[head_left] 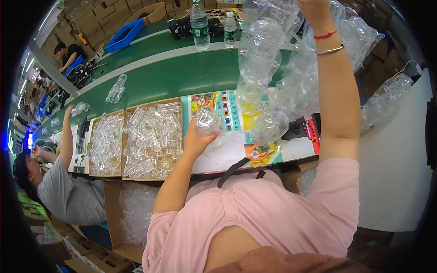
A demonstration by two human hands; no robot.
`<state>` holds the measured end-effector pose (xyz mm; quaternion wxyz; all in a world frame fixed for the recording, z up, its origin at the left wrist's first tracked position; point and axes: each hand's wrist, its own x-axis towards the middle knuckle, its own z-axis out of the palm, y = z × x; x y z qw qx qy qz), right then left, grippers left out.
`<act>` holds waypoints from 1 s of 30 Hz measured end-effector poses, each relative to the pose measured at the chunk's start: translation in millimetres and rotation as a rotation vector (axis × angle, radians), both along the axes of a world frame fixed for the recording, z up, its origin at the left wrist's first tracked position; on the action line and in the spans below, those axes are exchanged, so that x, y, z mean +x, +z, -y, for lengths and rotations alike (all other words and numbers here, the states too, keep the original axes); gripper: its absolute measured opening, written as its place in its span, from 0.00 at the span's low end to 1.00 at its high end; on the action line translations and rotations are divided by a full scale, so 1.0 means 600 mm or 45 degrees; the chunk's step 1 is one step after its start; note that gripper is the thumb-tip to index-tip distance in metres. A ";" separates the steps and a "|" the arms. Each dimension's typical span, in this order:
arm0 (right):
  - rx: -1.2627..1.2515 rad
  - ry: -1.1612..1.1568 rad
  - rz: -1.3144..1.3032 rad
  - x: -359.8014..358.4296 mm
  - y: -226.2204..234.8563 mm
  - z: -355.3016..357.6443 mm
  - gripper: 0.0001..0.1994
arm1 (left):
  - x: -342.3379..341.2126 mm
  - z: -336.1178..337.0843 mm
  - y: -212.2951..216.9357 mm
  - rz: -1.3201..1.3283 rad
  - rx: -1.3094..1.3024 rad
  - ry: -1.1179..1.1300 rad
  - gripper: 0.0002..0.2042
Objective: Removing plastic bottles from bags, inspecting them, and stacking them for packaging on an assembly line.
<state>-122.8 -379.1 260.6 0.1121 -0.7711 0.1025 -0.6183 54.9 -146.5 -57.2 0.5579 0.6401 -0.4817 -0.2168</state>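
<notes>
Centrally, a clear plastic piece [207, 119] is clasped in the left hand [196, 140], round end up; at far right, clear plastic shells [261, 63] are heaped nearer the raised right hand [314, 12], whose grip cannot be told.

Green worktop [182, 77] — clear plastic pieces [117, 89] scattered along left.

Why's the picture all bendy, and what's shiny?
In the head view, the fisheye lens curves the green worktop and leaves black corners; also in the head view, white glints shine off the clear plastic piece in the left hand, and a blue light glows far left.
</notes>
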 end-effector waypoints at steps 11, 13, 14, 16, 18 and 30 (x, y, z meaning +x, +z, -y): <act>0.187 0.398 -0.213 0.005 -0.058 0.022 0.18 | -0.015 0.012 0.026 0.151 -0.320 0.132 0.45; 0.193 0.326 -0.280 0.013 -0.058 0.011 0.22 | 0.011 0.003 0.045 -0.040 -0.354 -0.024 0.47; -0.067 0.078 -0.232 0.016 -0.061 0.016 0.23 | 0.029 0.003 0.052 -0.018 -0.297 -0.082 0.43; -0.319 -0.179 -0.186 0.008 -0.068 0.021 0.24 | 0.040 0.007 0.093 0.223 -0.072 -0.126 0.25; 0.011 0.095 -0.033 -0.009 -0.075 0.027 0.26 | 0.037 0.021 0.114 0.182 0.032 -0.163 0.18; -0.506 0.037 0.079 -0.106 -0.139 -0.120 0.18 | 0.131 -0.055 0.315 -0.002 -1.061 0.384 0.06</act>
